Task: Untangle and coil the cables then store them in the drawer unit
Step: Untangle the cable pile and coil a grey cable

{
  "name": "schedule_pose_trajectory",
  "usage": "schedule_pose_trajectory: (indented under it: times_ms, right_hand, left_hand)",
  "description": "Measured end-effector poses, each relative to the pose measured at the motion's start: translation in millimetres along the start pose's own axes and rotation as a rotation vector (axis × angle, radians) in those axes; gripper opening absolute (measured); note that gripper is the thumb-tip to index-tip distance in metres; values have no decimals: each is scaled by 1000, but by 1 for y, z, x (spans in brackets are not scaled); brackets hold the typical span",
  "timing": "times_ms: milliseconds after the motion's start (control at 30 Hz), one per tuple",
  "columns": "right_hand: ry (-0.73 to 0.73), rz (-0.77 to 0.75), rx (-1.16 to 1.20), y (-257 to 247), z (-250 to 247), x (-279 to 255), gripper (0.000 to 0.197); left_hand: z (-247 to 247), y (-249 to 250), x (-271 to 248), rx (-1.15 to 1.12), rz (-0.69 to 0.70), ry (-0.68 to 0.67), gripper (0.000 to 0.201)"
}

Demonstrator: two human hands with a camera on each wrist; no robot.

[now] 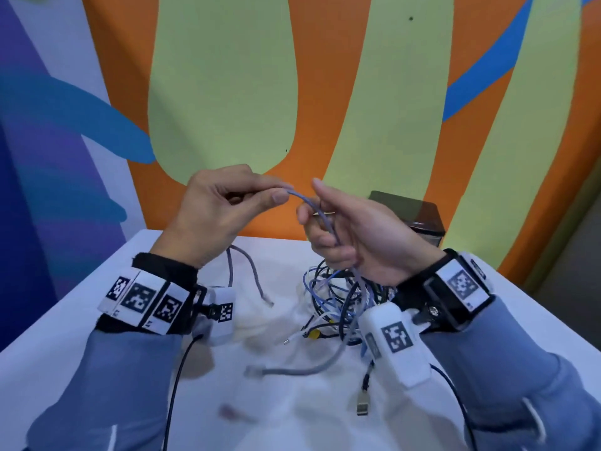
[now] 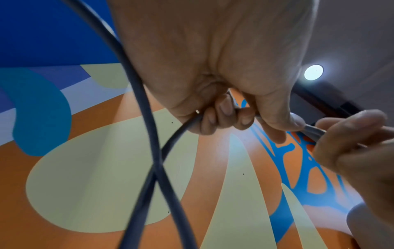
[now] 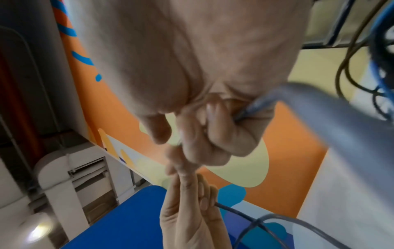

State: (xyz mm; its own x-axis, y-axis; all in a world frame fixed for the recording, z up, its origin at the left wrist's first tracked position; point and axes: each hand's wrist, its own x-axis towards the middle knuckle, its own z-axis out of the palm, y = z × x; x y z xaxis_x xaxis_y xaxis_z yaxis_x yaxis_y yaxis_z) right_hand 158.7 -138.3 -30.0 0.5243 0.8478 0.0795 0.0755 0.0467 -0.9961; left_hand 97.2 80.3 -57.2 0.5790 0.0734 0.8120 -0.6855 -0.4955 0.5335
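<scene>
The grey cable (image 1: 325,219) has a smooth, matt rubbery jacket. The tangle of cables (image 1: 338,297), at the tabletop's (image 1: 97,314) far right, mixes glossy blue, black and white plastic sheaths. A loose plug (image 1: 361,407) near the front edge looks like shiny metal. The tabletop is smooth, matt white. The dark drawer unit (image 1: 419,213) in the far right corner has a glossy top.

Both hands are raised in front of the chest, close together, palms turned toward each other. The left hand (image 1: 214,209) pinches the cable (image 1: 320,213) between thumb and forefinger, its other fingers curled in. The right hand (image 1: 354,236) grips the same cable just beside that pinch, lower fingers wrapped round it, forefinger pointing up.
</scene>
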Motion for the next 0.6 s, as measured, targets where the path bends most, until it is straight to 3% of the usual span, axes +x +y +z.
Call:
schedule_pose_trajectory:
  times_ms: [167,467,600]
  right_hand:
    - [160,-107,-100,8,3,18,37]
    - [198,-60,-89,22,5,27,52]
    - [294,-57,-154,31,6,24,59]
  left_hand:
    - [1,-13,0,175,9,207,19]
    - [10,-18,-1,299,56,439,34]
    - [12,-20,-2,376,80,440,35]
